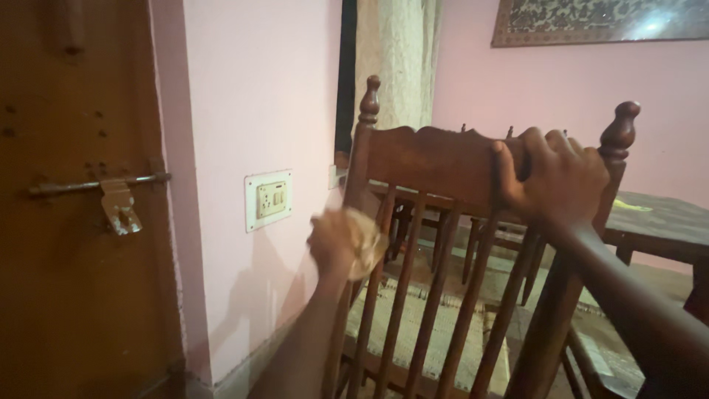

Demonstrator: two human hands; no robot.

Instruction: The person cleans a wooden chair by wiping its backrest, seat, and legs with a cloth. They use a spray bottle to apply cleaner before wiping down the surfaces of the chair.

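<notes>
Closest, I see my left hand (336, 244) balled tight around a pale cloth (367, 240), pressed against the wooden chair's (436, 159) left post. Beyond, my right hand (557, 177) clamps over its top rail. Farther back stands a table (665, 218).
</notes>
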